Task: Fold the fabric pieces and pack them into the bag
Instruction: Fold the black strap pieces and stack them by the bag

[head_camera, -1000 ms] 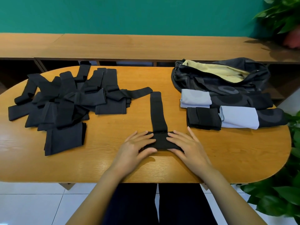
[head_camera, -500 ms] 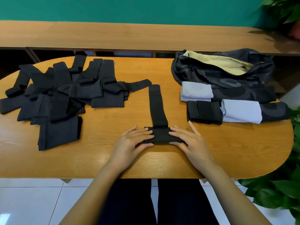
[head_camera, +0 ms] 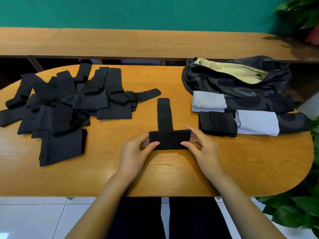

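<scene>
Strip (head_camera: pixel 164 116) folded at its near end, both hands pinching the fold (head_camera: pixel 170 139), left of the bag (head_camera: pixel 233 83).

Hidden: the fingers of each hand pass behind the fold, and only the thumbs show on its front. The bag's inside past the yellow lining cannot be made out. The left hand (head_camera: pixel 136 152) pinches the fold's end farther from the bag, the right hand (head_camera: pixel 203 149) the end nearer it. Folded pieces (head_camera: pixel 217 123) lie against the bag's near side. An overlapping pile (head_camera: pixel 65 104), count unclear, lies well left of the bag.
</scene>
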A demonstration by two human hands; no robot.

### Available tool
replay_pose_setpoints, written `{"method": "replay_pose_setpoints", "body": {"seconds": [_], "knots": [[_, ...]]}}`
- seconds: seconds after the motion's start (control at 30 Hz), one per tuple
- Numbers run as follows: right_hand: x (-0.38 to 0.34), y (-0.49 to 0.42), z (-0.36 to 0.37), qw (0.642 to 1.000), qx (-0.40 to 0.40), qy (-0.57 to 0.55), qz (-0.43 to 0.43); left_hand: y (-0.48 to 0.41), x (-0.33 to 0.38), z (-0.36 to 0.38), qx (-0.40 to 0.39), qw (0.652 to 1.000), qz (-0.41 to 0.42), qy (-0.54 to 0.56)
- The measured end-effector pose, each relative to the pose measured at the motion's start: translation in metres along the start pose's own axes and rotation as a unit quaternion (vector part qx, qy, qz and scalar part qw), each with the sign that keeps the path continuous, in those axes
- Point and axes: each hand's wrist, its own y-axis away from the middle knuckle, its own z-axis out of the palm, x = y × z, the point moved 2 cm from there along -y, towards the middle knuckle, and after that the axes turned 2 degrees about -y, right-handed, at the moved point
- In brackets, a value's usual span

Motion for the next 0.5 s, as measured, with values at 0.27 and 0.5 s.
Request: {"method": "replay_pose_setpoints", "body": {"seconds": [0.27,0.5], "knots": [[0.009,-0.007,0.010,0.998,-0.009,0.058,0.037,0.002,-0.010,0.011,0.054,0.996,-0.065,-0.001],[0.010,-0.007,0.014,0.980,-0.006,0.199,-0.022,0.003,-0.012,0.012,0.049,0.991,-0.069,-0.100]]}}
